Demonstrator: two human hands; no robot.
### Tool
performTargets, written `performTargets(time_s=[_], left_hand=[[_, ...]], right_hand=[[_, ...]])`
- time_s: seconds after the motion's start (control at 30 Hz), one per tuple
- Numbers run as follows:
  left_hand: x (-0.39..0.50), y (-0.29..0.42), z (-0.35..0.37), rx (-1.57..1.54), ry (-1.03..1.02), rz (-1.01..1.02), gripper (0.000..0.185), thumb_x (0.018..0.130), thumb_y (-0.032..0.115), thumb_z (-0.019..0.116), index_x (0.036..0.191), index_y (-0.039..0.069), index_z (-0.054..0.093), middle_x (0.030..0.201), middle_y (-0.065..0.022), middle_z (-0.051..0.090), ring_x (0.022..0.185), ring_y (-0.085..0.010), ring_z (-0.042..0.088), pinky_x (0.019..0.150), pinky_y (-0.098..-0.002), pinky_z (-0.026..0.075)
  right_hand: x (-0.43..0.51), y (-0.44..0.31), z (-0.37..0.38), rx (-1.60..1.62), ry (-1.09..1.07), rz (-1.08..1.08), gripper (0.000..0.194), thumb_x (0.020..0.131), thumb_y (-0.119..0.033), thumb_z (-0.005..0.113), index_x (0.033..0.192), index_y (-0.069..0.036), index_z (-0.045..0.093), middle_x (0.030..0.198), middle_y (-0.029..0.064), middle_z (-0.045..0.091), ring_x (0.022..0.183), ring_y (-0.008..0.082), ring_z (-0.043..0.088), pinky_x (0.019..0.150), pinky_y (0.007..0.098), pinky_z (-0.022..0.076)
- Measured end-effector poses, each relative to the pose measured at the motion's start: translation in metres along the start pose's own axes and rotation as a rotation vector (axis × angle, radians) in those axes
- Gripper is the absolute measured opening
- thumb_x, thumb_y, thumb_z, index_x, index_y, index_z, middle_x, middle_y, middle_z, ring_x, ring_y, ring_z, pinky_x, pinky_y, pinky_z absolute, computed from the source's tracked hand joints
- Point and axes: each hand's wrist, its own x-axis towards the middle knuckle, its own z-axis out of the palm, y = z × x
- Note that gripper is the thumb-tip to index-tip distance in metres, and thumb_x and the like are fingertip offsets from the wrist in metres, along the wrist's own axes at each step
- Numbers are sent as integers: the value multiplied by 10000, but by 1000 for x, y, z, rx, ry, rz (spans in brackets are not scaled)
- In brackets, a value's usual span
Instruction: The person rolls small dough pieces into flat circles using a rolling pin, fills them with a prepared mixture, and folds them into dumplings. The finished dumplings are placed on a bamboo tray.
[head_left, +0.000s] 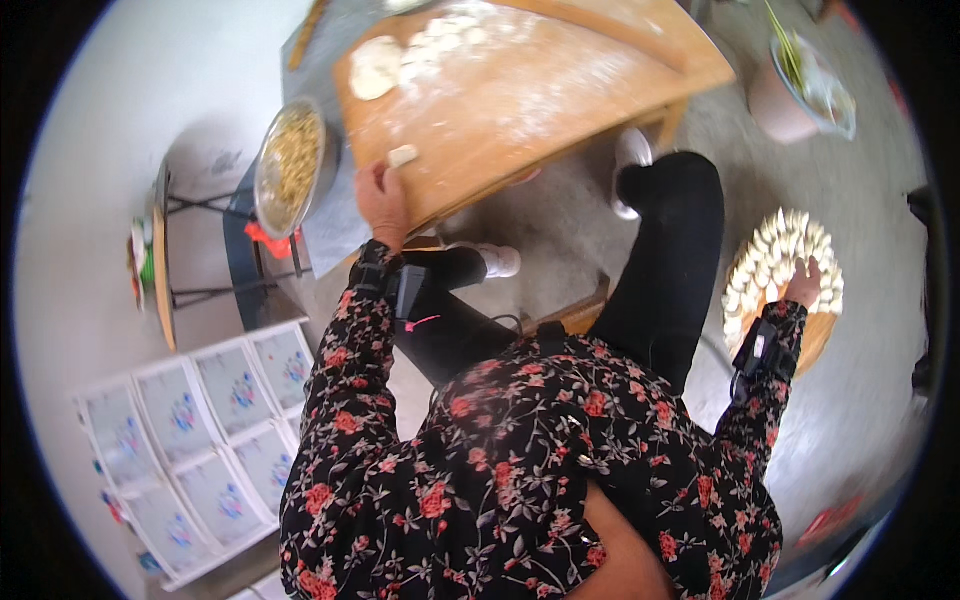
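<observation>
My left hand (382, 202) rests at the near left corner of a floured wooden board (480, 150). Just beyond its fingertips lies a small pale piece of dough (403, 155). Far out to the right, my right hand (804, 285) reaches down among rows of white dumplings (780, 244) on a round wooden board (817, 337). Whether its fingers hold a dumpling is not visible. A flattened round of dough (376, 69) and several small dough pieces (446, 37) lie in flour toward the far side of the board.
A metal bowl of chopped filling (291, 169) stands left of the board. A bucket (787, 105) holding green stalks and plastic is on the floor at upper right. A white cabinet with flowered panels (202, 442) stands at lower left. My legs (667, 255) straddle the space below the table edge.
</observation>
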Motion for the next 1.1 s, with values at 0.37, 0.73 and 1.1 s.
performTargets(time_s=[0.37,0.73,1.1], left_hand=[[20,52,-6,-483,-297,-101,208,797,66,599,990,8,652,899,-62,649,816,-129,589,752,-237,463],[-1,64,-7,-164,-86,74,144,737,161,670,805,34,657,783,-116,588,742,-263,570,667,-339,463],[3,64,1,-221,-127,20,125,748,144,639,754,20,645,807,-128,585,813,-290,553,724,-364,435]], right_hand=[[-172,-364,54,384,-661,-539,281,837,-81,551,1105,-20,611,1066,86,631,981,146,568,879,259,415],[-318,-428,174,103,-775,-1084,235,794,-256,586,807,-35,665,792,158,629,844,329,575,785,413,453],[-318,-439,181,-55,-771,-1186,184,758,-220,652,836,-54,654,850,144,626,820,319,582,724,386,468]])
